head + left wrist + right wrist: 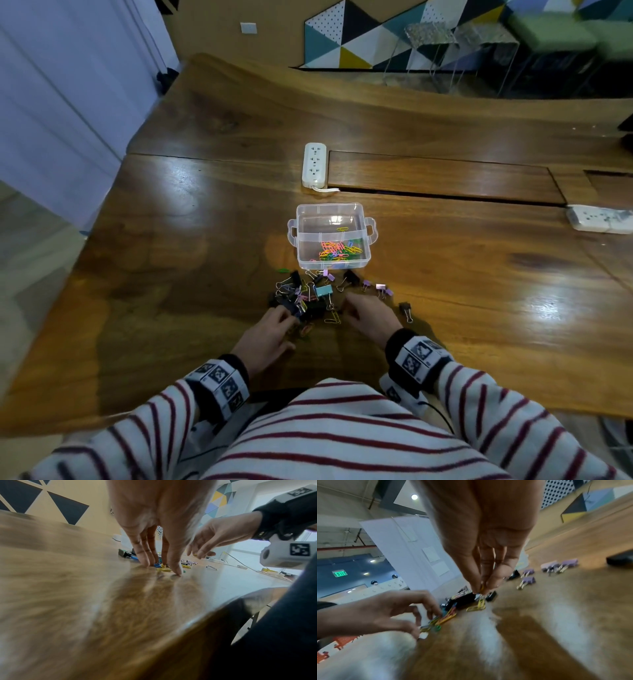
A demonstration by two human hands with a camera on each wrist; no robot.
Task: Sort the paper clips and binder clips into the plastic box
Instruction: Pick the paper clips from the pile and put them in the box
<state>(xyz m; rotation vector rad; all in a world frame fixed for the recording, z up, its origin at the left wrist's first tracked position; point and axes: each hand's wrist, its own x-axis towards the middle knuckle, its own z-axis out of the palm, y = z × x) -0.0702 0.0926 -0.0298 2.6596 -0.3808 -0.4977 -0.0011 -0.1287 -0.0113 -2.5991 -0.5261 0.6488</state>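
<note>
A clear plastic box (371, 229) with two compartments stands on the wooden table; its near compartment holds several coloured paper clips (337, 251), its far one a single yellow clip. Just in front lies a heap of binder clips (310, 291), black, purple and teal. My left hand (161, 569) has its fingertips and thumb down on the table around a few coloured paper clips (445, 618). My right hand (482, 589) pinches a yellow paper clip (481, 601) just above the table, at the heap's near right edge. Another yellow clip (476, 608) lies under it.
Purple binder clips (529, 580) lie scattered right of the heap, and one dark clip (406, 310) lies farther right. A white power strip (313, 164) sits behind the box, a second (599, 219) at the far right. The table edge is close to my body.
</note>
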